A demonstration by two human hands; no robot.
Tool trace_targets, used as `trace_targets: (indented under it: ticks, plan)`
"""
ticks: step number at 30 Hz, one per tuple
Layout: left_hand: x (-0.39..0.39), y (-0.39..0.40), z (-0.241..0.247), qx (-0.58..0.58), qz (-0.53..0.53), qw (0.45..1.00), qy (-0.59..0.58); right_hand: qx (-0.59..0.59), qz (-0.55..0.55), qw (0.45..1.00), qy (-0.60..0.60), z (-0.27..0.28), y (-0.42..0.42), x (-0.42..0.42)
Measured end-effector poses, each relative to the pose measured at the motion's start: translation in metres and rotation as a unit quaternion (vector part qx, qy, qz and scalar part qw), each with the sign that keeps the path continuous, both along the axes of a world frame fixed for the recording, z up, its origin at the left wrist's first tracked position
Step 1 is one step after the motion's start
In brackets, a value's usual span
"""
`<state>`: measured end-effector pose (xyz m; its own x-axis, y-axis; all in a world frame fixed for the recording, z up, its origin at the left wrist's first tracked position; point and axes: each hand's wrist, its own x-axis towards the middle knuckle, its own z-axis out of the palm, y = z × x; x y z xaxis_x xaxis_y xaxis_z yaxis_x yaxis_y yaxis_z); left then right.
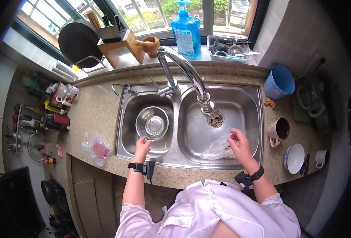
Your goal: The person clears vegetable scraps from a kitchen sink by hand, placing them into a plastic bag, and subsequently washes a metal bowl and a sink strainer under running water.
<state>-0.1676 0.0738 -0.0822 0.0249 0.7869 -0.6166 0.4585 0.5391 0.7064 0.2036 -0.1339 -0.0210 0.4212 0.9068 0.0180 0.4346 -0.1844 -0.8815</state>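
A shiny round bowl (139, 119) sits in the left basin (126, 142) of a steel double sink. At its near rim are the fingertips of my left hand (142, 148), thumb and forefinger slightly apart; whether they pinch the rim is unclear. Over the near right part of the right basin (190, 139), my right hand (241, 148) holds a crumpled clear plastic bag (215, 149), which hangs down to the basin's near side. The hand partly hides the bag and its contents. Above the drain strainer (216, 121), which has scraps in it, hangs the chrome faucet (194, 78).
Left on the counter lies a plastic bag with a pink piece (99, 149). Right of the sink are a blue bucket (278, 83), ginger (269, 103), a mug (273, 131), a white bowl (294, 159) and scissors (305, 163). A blue pump bottle (186, 35) and knife block (122, 47) line the sill.
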Motion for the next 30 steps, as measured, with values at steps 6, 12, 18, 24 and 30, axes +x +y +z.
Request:
trace_targets:
  ticks: [6, 12, 18, 24, 30]
  plan:
    - [-0.008, 0.033, -0.040, -0.082, 0.166, 0.983, 0.006, 0.165, 0.006, 0.979, -0.122, 0.087, 0.070, -0.026]
    - [-0.007, 0.049, -0.071, -0.124, 0.159, 0.979, -0.012, 0.147, 0.068, 0.975, -0.150, 0.078, 0.105, -0.032]
    - [-0.020, 0.053, -0.130, -0.135, 0.228, 0.957, -0.121, 0.152, 0.034, 0.981, -0.120, 0.058, 0.109, -0.046]
    - [-0.015, 0.052, -0.140, -0.179, 0.292, 0.924, -0.173, 0.175, 0.035, 0.975, -0.129, 0.044, 0.113, -0.057]
    - [-0.024, 0.045, -0.122, -0.177, 0.280, 0.917, -0.221, 0.211, 0.112, 0.968, -0.084, 0.041, 0.109, -0.085]
